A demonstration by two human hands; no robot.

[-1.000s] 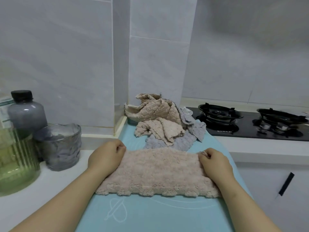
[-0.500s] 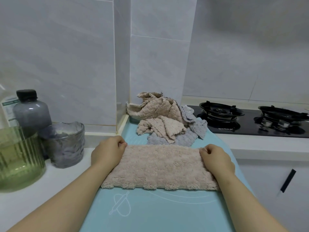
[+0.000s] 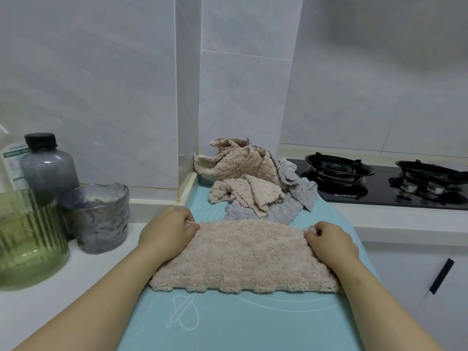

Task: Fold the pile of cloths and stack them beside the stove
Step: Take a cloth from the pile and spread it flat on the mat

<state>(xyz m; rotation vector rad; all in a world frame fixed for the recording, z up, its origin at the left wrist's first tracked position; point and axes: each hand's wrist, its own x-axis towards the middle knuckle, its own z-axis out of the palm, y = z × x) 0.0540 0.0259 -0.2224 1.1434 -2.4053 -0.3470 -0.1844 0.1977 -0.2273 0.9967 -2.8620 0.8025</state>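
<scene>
Pinched the 2 far corners of the beige cloth (image 3: 243, 257) with curled fingers, left hand (image 3: 167, 231) at the left corner, right hand (image 3: 331, 245) at the right. Held it flat on the near teal mat (image 3: 253, 323), with the pile of cloths (image 3: 253, 183) just beyond, left of the stove (image 3: 379, 181).

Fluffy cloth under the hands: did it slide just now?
No. The fluffy cloth still ends just above the rolling-pin drawing on the mat.
</scene>
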